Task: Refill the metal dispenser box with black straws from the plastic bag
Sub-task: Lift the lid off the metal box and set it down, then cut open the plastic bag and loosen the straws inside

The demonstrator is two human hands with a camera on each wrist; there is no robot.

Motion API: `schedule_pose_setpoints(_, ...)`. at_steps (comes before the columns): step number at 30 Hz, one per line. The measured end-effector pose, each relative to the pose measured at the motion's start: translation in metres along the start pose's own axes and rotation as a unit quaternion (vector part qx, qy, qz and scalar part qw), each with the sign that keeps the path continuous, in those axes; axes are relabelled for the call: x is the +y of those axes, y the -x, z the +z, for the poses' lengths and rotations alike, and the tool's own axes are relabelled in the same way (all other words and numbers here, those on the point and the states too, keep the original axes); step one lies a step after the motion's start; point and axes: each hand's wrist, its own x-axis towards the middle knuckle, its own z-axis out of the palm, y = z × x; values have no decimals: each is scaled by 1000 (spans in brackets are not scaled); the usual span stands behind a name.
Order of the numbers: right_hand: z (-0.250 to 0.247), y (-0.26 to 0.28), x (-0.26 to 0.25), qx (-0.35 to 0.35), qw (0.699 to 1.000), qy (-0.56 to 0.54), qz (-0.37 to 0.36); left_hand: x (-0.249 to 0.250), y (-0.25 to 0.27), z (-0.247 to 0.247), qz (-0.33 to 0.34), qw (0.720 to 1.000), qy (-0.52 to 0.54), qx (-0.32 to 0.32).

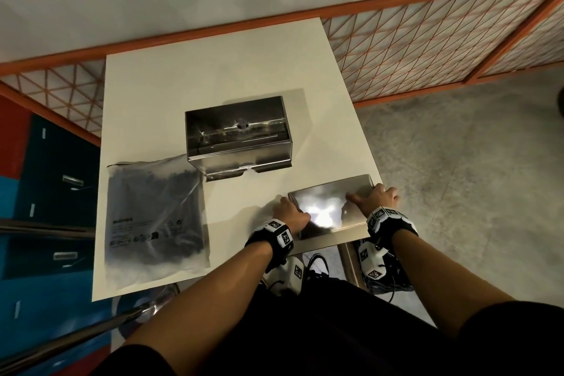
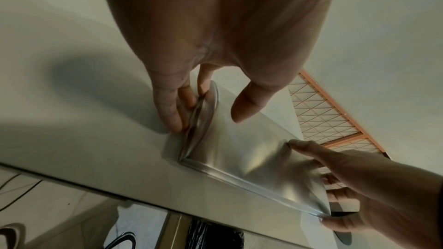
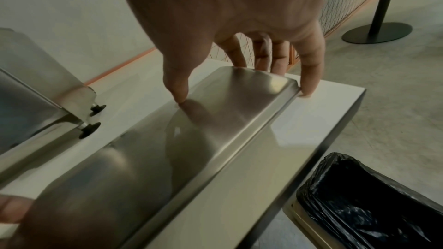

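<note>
Both hands, left [image 1: 290, 212] and right [image 1: 377, 198], grip lid [image 1: 328, 207] ends, setting it flat on bench [image 1: 183, 76] corner, apparently clearing open box [image 1: 238, 134] for bag [image 1: 155, 217] straws.

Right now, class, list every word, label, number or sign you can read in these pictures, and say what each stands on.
Clear plastic bag of black straws: printed lines and small symbols near its lower edge, too blurred to read.
Black-and-white square marker patterns on the wrist bands: patterns only, no words.
Shiny metal dispenser box and flat metal lid: no text visible.
Nothing legible anywhere.
</note>
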Motion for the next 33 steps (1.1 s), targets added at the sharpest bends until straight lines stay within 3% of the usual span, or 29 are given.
schedule_pose_setpoints(27, 3, 19, -7, 1, 1000, 14, 14, -2, 1, 0, 1, 1000, -27, -10)
schedule_pose_setpoints(33, -2, 19, -6, -11, 1000, 27, 6, -5, 13, -18, 31, 998, -37, -51)
